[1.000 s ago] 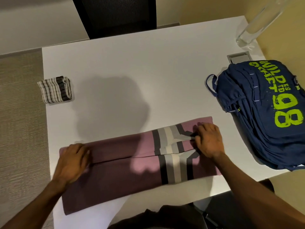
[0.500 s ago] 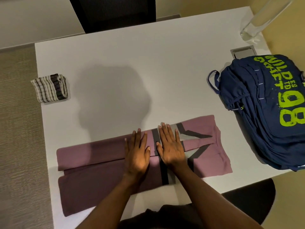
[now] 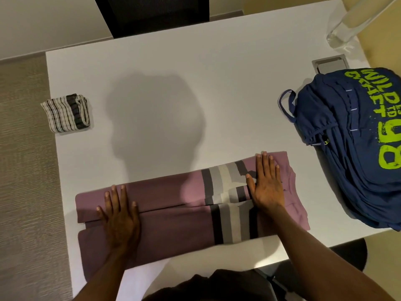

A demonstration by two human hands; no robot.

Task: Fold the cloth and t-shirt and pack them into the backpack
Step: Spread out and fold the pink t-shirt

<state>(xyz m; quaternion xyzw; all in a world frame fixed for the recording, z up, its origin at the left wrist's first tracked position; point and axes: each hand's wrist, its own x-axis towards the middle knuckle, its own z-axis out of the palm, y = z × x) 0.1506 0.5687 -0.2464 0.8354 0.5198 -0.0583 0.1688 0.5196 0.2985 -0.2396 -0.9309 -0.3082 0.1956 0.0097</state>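
**T-shirt fold: slip risk**

The t-shirt (image 3: 173, 213) lies left of the backpack (image 3: 358, 148), well apart. The left hand (image 3: 121, 218) and right hand (image 3: 268, 187) press flat, fingers spread, gripping nothing. Uneven pressure could unroll the fold. The folded cloth (image 3: 66, 112) lies farthest from the backpack.

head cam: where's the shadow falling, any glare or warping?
Head view: a broad soft shadow lies on the white table beyond the t-shirt, dimming its middle; no harsh glare; wide-angle bending shows at the table edges; the glass vase at top right looks stretched; both hands look sharp.
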